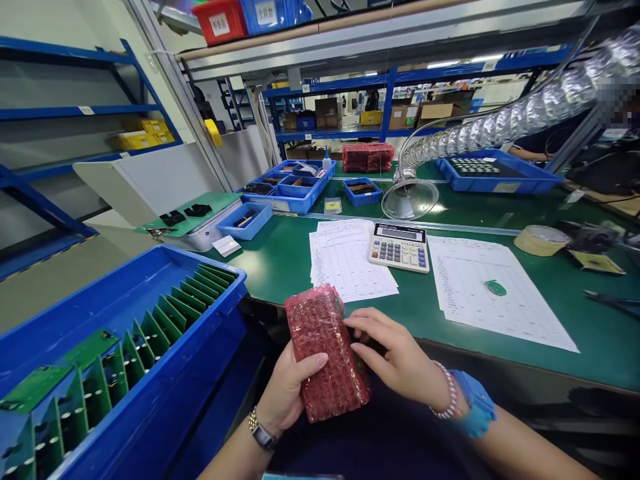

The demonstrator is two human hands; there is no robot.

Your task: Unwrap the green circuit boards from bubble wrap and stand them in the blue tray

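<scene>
A pink bubble-wrap bag [327, 360] is held tilted above my lap, in front of the bench edge. Green edges, apparently of a circuit board, show along its right side. My left hand [293, 380] is closed around the bag's lower left part, thumb lying across its front. At the bag's right edge, my right hand [387, 347] has its thumb and bent index finger closed on the wrap; the other fingers are curled. To the left, a large blue bin [200, 347] holds several green circuit boards [155, 333] standing in a row, with a few lying flat.
Printed sheets [345, 267], a calculator [400, 247] and a tape roll [541, 239] lie on the green bench. Behind stand a divided blue tray [295, 200] and pink-wrapped packs [367, 157]. A foil duct [490, 127] with a funnel hangs over the bench. Pliers [613, 301] lie right.
</scene>
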